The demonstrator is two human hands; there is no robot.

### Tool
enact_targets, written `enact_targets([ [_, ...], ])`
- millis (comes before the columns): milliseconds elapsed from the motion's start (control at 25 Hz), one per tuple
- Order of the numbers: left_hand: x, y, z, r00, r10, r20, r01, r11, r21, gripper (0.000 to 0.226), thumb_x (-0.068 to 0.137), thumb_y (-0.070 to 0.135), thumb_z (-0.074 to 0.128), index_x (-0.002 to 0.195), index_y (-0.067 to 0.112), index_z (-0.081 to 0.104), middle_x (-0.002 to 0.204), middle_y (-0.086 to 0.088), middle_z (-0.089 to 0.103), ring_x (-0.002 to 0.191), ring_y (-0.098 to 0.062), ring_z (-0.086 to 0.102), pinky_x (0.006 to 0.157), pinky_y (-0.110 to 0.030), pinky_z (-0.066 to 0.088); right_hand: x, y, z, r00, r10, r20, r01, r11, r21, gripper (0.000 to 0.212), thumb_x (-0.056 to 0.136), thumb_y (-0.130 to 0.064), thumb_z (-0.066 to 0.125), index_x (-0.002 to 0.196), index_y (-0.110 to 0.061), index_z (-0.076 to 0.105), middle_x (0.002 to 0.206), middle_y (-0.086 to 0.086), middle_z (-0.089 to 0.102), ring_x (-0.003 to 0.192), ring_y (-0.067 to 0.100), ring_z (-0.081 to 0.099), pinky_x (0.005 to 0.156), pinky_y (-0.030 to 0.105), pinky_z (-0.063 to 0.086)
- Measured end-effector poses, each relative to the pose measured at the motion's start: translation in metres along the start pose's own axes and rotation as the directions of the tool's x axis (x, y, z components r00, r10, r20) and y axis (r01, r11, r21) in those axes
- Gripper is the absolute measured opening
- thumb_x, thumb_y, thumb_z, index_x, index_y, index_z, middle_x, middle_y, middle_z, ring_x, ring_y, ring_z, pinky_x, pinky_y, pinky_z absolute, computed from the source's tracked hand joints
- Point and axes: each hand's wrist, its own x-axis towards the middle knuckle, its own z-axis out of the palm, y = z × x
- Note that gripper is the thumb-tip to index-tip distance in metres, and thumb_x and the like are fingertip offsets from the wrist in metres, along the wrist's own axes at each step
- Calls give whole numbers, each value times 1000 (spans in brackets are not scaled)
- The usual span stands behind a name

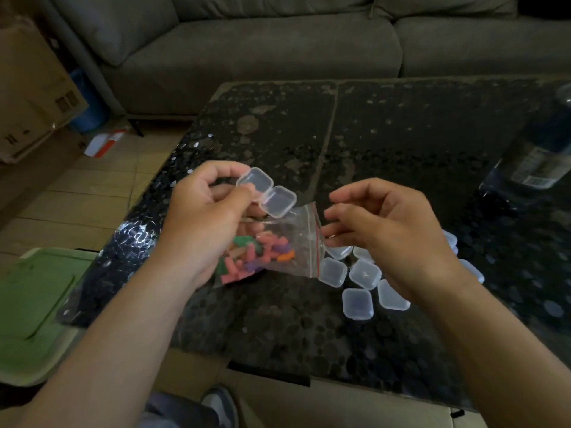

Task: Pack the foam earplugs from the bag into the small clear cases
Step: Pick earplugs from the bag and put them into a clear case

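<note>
My left hand pinches a small clear hinged case, its lid swung open, above a clear zip bag with a red seal. The bag lies on the dark table and holds several coloured foam earplugs: pink, green, purple and orange. My left hand's lower fingers also seem to touch the bag's top. My right hand hovers beside the bag's mouth with loosely curled fingers and holds nothing. Several closed clear cases lie on the table under and around my right hand.
A dark plastic bottle lies on the table at the right edge. A grey sofa runs behind the table. A green-lidded bin sits at lower left, cardboard boxes at far left. My shoe shows below.
</note>
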Motion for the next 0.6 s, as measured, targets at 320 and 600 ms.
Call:
enact_targets([
  [320, 20, -15, -20, 999, -38, 27, 24, 917, 397, 34, 89, 1, 67, 102, 32, 66, 78, -3, 76, 62, -3, 66, 63, -27, 51, 3, 12, 16, 992, 129, -2, -125, 956, -264, 16, 91, -2, 66, 88, -17, 72, 76, -2, 75, 68, 7, 73, 62, 18, 59],
  [600, 27, -20, -24, 973, -192, 124, 109, 867, 487, 24, 89, 9, 70, 103, 29, 68, 87, -5, 78, 84, -19, 72, 74, -34, 55, 5, 20, 30, 984, 134, 119, -68, 893, -444, 21, 93, -14, 68, 86, -31, 79, 77, -17, 75, 72, 2, 71, 66, 23, 61],
])
